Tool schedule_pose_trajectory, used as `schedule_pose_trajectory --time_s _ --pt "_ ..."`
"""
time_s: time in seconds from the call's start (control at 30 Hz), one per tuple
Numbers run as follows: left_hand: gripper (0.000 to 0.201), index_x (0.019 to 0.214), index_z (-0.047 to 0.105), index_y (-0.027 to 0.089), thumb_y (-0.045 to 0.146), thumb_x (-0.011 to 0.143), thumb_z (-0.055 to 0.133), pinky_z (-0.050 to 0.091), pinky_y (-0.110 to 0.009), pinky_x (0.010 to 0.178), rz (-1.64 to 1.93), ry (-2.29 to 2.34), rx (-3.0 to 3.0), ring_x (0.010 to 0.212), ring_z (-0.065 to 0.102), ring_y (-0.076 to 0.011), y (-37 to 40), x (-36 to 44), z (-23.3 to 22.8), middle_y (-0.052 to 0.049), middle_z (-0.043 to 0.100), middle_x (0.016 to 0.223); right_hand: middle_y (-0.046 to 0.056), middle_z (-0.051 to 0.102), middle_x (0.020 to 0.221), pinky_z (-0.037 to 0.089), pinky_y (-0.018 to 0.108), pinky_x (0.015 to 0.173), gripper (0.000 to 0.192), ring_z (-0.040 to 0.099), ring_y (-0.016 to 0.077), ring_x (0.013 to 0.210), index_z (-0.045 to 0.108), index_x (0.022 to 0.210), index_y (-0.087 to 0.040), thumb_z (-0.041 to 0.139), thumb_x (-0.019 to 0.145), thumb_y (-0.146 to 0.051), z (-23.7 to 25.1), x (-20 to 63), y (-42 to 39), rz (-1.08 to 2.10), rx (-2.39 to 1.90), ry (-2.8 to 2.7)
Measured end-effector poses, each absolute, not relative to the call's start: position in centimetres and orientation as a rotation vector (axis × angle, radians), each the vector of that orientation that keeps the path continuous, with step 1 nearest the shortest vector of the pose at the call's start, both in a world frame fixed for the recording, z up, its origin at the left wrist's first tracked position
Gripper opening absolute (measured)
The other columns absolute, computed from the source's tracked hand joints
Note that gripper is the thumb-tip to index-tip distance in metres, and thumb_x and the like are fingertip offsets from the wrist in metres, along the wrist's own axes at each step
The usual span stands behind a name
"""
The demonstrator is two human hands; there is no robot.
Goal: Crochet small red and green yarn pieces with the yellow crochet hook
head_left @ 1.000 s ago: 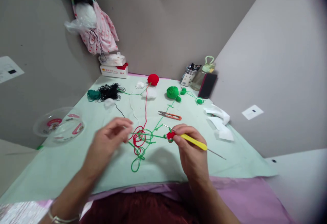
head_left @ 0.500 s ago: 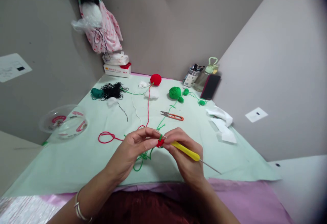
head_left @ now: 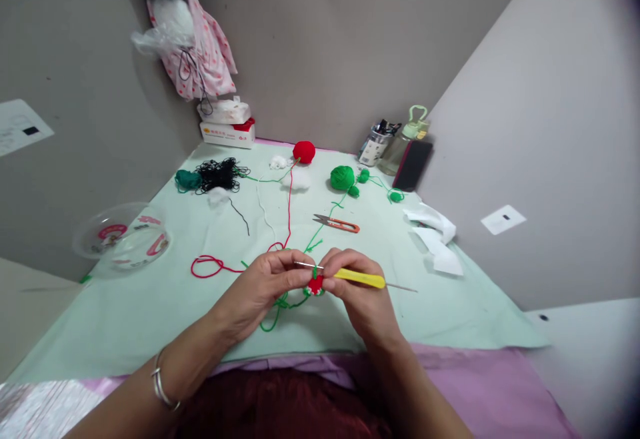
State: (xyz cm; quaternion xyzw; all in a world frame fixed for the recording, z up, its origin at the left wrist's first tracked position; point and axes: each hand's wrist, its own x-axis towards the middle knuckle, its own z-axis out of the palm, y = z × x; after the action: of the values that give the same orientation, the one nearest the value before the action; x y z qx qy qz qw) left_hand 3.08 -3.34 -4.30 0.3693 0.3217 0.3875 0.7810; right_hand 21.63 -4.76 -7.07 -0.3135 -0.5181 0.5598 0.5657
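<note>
Over the green mat (head_left: 150, 312), my left hand (head_left: 260, 289) pinches the red crochet piece (head_left: 315, 285); my right hand (head_left: 363, 292) grips the yellow hook (head_left: 357, 278), fingers closed tight.

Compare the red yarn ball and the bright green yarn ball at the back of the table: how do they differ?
The red yarn ball sits nearer the back wall; the bright green yarn ball lies closer to the person and further right. The red one looks slightly smaller than the green one. The red ball's strand runs down to a loose red loop on the cloth; the green ball's strand passes the snips. Both are round and rest on the green cloth.
</note>
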Motion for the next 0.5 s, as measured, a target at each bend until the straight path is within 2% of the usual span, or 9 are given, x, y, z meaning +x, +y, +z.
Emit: schedule_pose_trajectory --time_s 0.17,0.3,0.4,0.5 --pt "0.023 0.079 0.081 0.020 0.034 0.068 0.095 0.044 -0.026 0.072 0.823 0.700 0.784 0.073 0.059 -0.0138 -3.28 2.97 -4.12 0.000 0.070 0.079 -0.001 0.074 0.081 0.052 0.026 0.067 0.010 0.066 0.0134 0.071 0.080 0.085 -0.025 0.089 0.081 -0.025 -6.61 21.50 -4.78 1.307 -0.753 -1.232" --pt "0.016 0.076 0.076 0.020 0.032 0.072 0.086 0.043 -0.029 0.071 0.838 0.727 0.877 0.073 0.057 -0.0162 -3.24 2.97 -3.96 -0.001 0.066 0.078 -0.001 0.073 0.079 0.053 0.027 0.066 0.015 0.066 0.0136 0.069 0.078 0.081 -0.024 0.092 0.079 -0.029 -6.56 21.43 -4.76 1.345 -0.760 -1.205" --pt "0.013 0.078 0.072 0.021 0.032 0.079 0.079 0.042 -0.031 0.068 0.878 0.792 1.093 0.070 0.054 -0.0164 -3.15 2.68 -3.80 0.000 0.063 0.076 -0.002 0.071 0.074 0.053 0.026 0.062 0.020 0.065 0.0130 0.064 0.076 0.078 -0.023 0.094 0.075 -0.031 -6.55 21.22 -4.60 1.407 -0.730 -1.121" --pt "0.010 0.078 0.068 0.022 0.025 0.083 0.076 0.043 -0.031 0.071 1.017 0.969 1.382 0.075 0.055 -0.0177 -3.14 2.20 -3.62 0.000 0.062 0.079 -0.003 0.068 0.071 0.050 0.023 0.057 0.025 0.062 0.0108 0.059 0.074 0.075 -0.021 0.096 0.073 -0.032 -6.41 20.90 -4.32 1.466 -0.677 -1.017"
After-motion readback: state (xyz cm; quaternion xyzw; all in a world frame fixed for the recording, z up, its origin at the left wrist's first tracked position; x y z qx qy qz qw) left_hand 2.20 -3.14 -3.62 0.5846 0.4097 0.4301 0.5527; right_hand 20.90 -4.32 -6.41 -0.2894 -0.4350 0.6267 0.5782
